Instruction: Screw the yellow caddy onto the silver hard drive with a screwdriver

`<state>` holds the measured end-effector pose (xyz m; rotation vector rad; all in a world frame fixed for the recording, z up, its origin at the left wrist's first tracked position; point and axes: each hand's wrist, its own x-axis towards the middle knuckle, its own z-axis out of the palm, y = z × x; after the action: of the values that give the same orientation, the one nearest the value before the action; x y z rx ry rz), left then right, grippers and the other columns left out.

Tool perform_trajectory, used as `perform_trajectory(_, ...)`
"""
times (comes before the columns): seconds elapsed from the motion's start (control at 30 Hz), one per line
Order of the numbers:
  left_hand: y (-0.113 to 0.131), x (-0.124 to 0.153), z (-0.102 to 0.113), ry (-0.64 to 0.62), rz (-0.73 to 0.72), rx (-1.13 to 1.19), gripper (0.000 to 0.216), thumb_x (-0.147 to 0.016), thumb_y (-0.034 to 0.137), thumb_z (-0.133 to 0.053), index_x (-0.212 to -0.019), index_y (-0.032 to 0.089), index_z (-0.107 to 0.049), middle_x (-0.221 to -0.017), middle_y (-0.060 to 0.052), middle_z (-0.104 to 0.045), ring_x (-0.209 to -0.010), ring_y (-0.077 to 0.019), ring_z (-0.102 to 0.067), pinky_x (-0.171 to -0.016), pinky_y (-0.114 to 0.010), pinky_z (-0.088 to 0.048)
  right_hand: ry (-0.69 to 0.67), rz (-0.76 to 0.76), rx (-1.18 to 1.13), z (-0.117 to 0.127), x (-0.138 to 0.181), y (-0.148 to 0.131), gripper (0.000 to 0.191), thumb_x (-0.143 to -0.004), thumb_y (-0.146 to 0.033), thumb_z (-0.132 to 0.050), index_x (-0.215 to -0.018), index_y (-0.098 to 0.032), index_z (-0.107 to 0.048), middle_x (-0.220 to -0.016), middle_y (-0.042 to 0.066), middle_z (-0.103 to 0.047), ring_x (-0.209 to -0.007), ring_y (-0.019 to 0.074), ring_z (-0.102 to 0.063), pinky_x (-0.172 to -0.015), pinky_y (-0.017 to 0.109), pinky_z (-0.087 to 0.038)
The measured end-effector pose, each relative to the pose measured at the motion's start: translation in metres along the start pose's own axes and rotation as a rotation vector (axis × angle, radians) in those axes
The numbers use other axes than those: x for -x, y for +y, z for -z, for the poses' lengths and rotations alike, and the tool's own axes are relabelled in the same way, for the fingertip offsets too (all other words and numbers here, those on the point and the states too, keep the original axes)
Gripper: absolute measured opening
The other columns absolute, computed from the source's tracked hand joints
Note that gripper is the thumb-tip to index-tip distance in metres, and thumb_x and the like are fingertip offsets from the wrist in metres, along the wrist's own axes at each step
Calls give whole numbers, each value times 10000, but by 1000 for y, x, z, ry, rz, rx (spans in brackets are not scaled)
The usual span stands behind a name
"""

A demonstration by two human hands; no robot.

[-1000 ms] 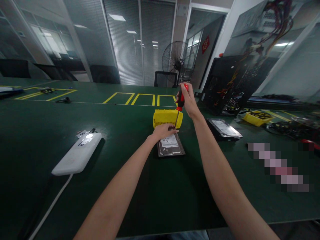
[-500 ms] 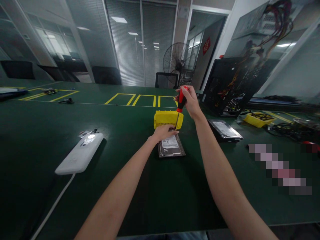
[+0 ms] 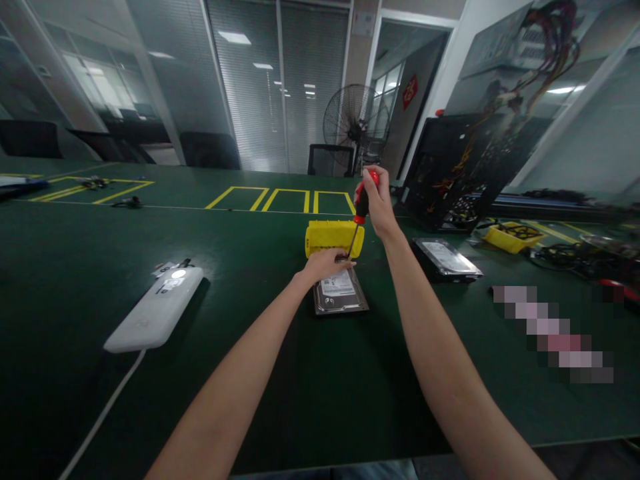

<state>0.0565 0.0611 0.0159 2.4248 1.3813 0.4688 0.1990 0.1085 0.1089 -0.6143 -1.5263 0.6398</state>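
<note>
A silver hard drive [image 3: 342, 303] with a white label lies flat on the green table, its far end against a yellow plastic bin [image 3: 334, 235]. My left hand [image 3: 326, 264] holds the drive at its far end; some of its fingers are hidden. In my right hand [image 3: 378, 203] is a red-and-black screwdriver [image 3: 363, 203], gripped around the handle. Its shaft slants down, and the tip meets the drive's far right part, close to my left fingertips. Whether a screw sits under the tip is hidden.
Another hard drive [image 3: 447, 259] rests to the right. Beyond it stand an open computer case [image 3: 425, 170] and a small yellow bin [image 3: 510, 239] with dark parts, near tangled cables [image 3: 565, 257]. At left lies a white device [image 3: 157, 310] with a cable. Yellow tape outlines [image 3: 285, 191] mark the table's far side.
The whole view has shifted slightly, so things sit a little further left. Both hands, the screwdriver and the hard drive keep nearly the same places relative to each other.
</note>
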Motion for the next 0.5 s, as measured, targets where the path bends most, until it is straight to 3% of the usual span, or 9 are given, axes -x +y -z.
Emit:
perform_trajectory(0.13,-1,0,0,1,-5,1,567,-851,634,-382,-1176,213,-577,-1190,-52,-622,-1030,-233,-591,-840,-355,-471,-53,-30,-47,4,-5,7,487,-804,-712,-360,-1052,-304,-454,-798,6,-512,-720,155,-594,-629,326,-519)
perform_trajectory(0.3,-3,-2,-3,21,-10,-9,560,-843,641,-394,-1167,226,-583,-1187,-44,-629,-1029,-237,-595,-838,-353,-467,-40,-57,-75,3,-4,5,402,-781,-642,-508,-967,-288,-465,-828,-3,-522,-672,126,-581,-593,293,-521)
perform_trajectory(0.5,-3,-2,-2,7,-12,-5,585,-841,656,-377,-1177,220,-574,-1190,-45,-627,-1027,-232,-596,-840,-355,-469,-6,-57,-52,-4,2,-5,438,-748,-598,-587,-979,-279,-397,-775,-28,-540,-585,101,-559,-545,260,-495)
